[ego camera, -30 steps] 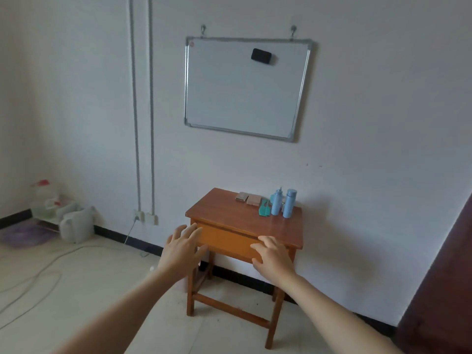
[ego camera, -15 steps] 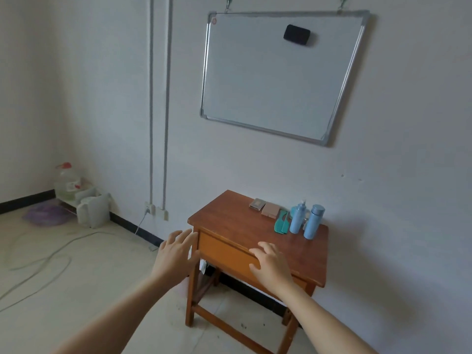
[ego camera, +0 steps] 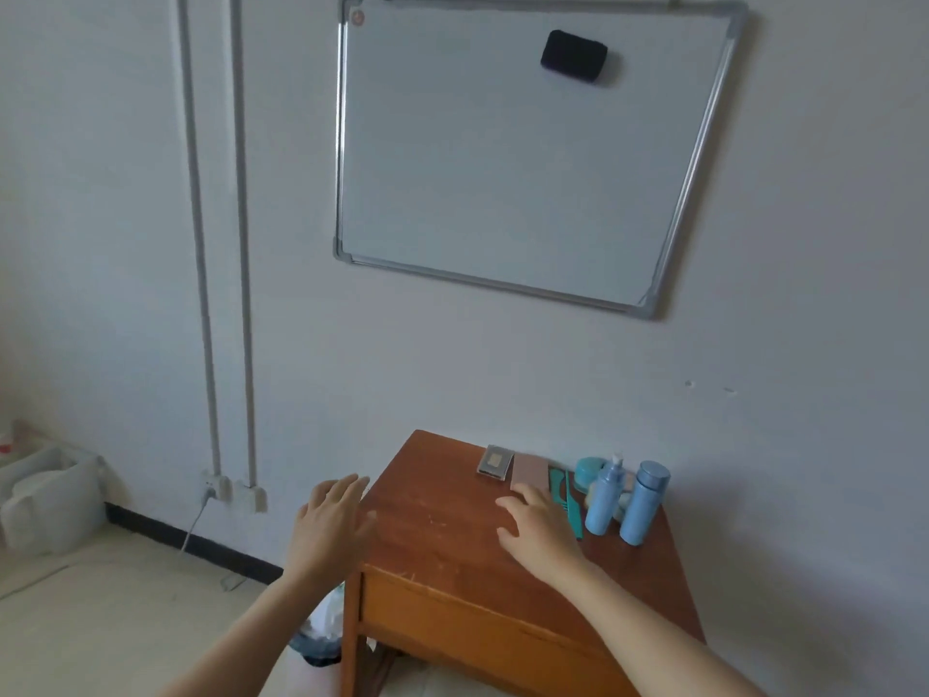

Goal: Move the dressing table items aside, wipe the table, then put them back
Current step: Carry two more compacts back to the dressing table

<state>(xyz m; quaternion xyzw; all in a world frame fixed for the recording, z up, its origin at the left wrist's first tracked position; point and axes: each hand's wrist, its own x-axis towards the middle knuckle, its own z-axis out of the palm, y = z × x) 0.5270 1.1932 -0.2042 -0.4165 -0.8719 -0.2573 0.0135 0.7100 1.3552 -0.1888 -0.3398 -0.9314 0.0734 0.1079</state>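
Note:
A small wooden dressing table (ego camera: 442, 535) stands against the wall. At its back right sit a grey compact (ego camera: 495, 461), a pink flat case (ego camera: 529, 470), a teal comb (ego camera: 565, 495), a teal jar (ego camera: 589, 470), a blue pump bottle (ego camera: 603, 500) and a blue capped bottle (ego camera: 644, 503). My right hand (ego camera: 540, 533) hovers open over the tabletop, fingertips just short of the pink case and the comb. Beside the table's left edge my left hand (ego camera: 329, 525) is held out open. Neither hand holds anything.
A whiteboard (ego camera: 502, 158) with a black eraser (ego camera: 573, 56) hangs above the table. Two pipes (ego camera: 221, 244) run down to a wall socket (ego camera: 221, 487). White plastic containers (ego camera: 45, 500) sit at the far left, and a bag (ego camera: 321, 631) lies under the table.
The view has closed in on the table. Both hands have moved forward, the right one from the front edge to over the tabletop near the items.

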